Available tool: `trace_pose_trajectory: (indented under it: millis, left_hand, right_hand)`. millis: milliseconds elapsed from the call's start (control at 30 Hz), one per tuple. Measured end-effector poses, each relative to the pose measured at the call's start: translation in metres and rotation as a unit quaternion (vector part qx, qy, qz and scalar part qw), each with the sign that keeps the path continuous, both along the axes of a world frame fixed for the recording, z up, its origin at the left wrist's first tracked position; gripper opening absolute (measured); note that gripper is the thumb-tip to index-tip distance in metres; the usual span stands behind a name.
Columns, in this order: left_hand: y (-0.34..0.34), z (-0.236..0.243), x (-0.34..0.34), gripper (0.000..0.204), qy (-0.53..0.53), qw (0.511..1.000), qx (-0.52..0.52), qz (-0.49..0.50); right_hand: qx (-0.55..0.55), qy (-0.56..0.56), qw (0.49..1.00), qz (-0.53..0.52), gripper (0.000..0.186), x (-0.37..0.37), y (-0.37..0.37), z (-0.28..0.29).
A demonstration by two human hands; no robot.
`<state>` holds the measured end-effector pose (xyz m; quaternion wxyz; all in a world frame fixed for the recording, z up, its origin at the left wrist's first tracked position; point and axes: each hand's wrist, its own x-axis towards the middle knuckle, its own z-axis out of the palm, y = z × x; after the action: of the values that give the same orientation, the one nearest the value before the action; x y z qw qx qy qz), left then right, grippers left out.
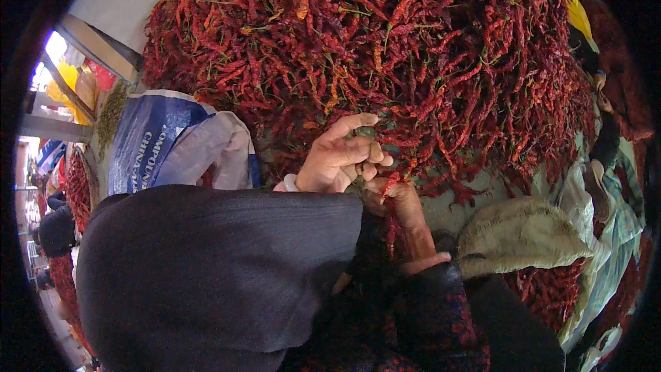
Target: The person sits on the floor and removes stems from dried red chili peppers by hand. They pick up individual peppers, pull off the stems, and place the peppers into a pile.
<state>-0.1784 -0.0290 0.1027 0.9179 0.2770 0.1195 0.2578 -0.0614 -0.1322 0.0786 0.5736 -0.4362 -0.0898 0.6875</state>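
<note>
"Nearest us on the left, what fills the view?"

"A broad dark cloth (220,262). To its right a dark patterned sleeve (434,317) comes up from the near edge, ending in a pink cuff (427,262)."

"And past that?"

"The right hand (407,208), with a red chili (391,183) lying across its fingers. They look closed on it; what seem to be more chilies hang below, beside the wrist."

"How is that handled well?"

"Lightly, I'd judge. The pod looks dry and wrinkled, so a soft pinch close to the stalk should spare it, with the hanging ones kept clear of the wrist."

"How do the hands sit?"

"The right forearm rises from the near side, fingers turned in to the left. The left hand (337,158) is just beyond it, forearm hidden by the cloth, a white bracelet (290,182) at the wrist. One finger points right and the others curl; whether they grip anything, I can't tell."

"Farther out?"

"A greenish cloth sack (523,234) on the right, a blue and white sack (155,141) on the left, then the big chili pile (372,41) across the far side. Far left, there's another person (58,231), in dark headwear."
</note>
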Motion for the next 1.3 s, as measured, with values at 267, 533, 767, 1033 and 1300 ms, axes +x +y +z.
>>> trace_pose_trajectory:
  millis: [267,533,767,1033,1300]
  left_hand:
    - [-0.002,-0.017,-0.003,0.037,0.043,0.998,-0.035,-0.008]
    - [0.001,-0.030,-0.014,0.035,0.016,0.998,0.057,-0.038]
    - [-0.015,-0.035,-0.023,0.028,0.015,0.984,0.179,-0.004]
    - [-0.022,-0.073,-0.046,0.032,0.060,0.978,0.198,-0.011]
    - [0.001,-0.031,-0.002,0.024,-0.055,0.998,-0.034,0.004]
  right_hand:
    - [-0.030,0.052,0.998,0.012,0.010,-0.002,-0.003,-0.009]
    - [-0.082,0.118,0.990,-0.002,0.007,-0.019,-0.005,-0.001]
    - [-0.101,0.121,0.987,0.013,0.005,-0.030,-0.019,0.006]
    - [0.139,0.052,0.982,-0.116,0.014,0.050,-0.048,0.065]
    - [0.072,0.104,0.971,-0.202,0.014,0.029,-0.047,0.051]
